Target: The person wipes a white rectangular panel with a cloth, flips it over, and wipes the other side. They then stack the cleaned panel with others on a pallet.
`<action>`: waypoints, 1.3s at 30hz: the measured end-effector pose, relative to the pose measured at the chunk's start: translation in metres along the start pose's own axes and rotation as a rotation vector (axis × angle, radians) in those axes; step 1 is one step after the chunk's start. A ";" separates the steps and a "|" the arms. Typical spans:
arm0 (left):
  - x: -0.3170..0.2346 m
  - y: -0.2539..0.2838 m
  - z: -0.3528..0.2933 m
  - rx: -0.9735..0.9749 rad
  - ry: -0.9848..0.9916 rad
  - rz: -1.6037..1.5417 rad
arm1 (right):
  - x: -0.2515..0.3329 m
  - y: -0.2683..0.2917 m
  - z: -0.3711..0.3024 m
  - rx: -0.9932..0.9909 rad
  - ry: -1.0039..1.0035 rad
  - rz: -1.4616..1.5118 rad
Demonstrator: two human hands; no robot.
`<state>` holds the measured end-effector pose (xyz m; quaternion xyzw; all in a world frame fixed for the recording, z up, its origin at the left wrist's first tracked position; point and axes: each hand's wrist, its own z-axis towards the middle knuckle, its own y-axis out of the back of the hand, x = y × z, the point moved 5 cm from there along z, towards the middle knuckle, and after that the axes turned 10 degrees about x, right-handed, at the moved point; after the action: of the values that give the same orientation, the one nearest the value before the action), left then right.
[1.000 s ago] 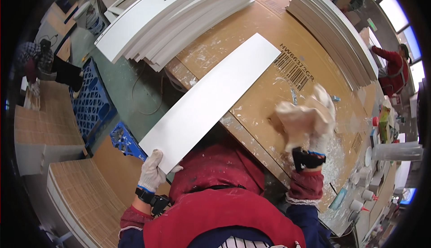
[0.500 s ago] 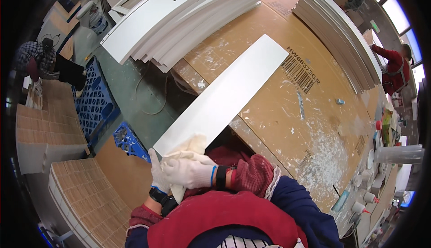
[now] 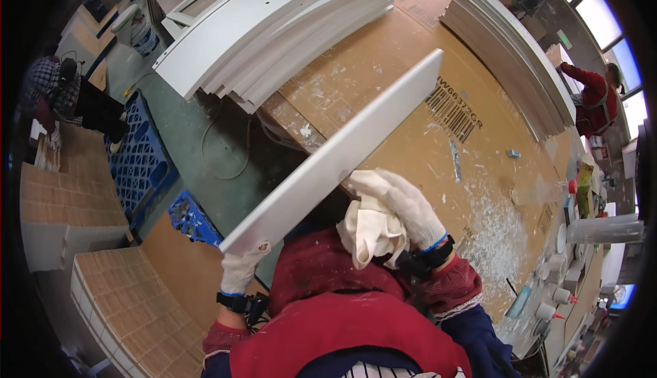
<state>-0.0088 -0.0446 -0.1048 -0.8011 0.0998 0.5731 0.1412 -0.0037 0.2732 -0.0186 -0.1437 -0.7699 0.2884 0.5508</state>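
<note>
A long white board (image 3: pixel 328 152) stands tilted on its edge, its far end over the cardboard-covered table and its near end by my body. My left hand (image 3: pixel 241 267), in a white glove, grips the board's near end; part of its fingers is hidden behind the board. Against the board's near side, around its middle, my gloved right hand (image 3: pixel 410 210) presses a bunched cream cloth (image 3: pixel 369 231). The cloth hangs down below the fingers in loose folds.
Stacks of white boards stand at the far left (image 3: pixel 274 29) and far right (image 3: pixel 513 56) of the table (image 3: pixel 383 70). Bottles and tubs (image 3: pixel 558 303) line the right edge. A blue pallet (image 3: pixel 144 159) lies on the floor at left. Co-workers stand left (image 3: pixel 75 97) and right (image 3: pixel 599 101).
The board has turned from lying flat to standing on its edge. My right hand has moved right and up along it with the cloth, away from my left hand.
</note>
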 end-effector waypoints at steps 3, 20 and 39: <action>-0.038 -0.008 0.008 0.177 -0.188 0.161 | 0.011 0.018 0.004 -0.085 0.264 -0.016; 0.024 -0.014 -0.011 -0.033 0.134 -0.843 | -0.024 0.048 0.031 -0.201 -0.078 -0.162; 0.004 -0.022 -0.009 -0.081 0.002 -0.757 | -0.086 -0.104 0.081 0.651 0.614 -1.514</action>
<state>0.0074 -0.0266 -0.1034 -0.7868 -0.2256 0.4830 0.3111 -0.0390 0.1210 -0.0407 0.4985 -0.3556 -0.0007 0.7906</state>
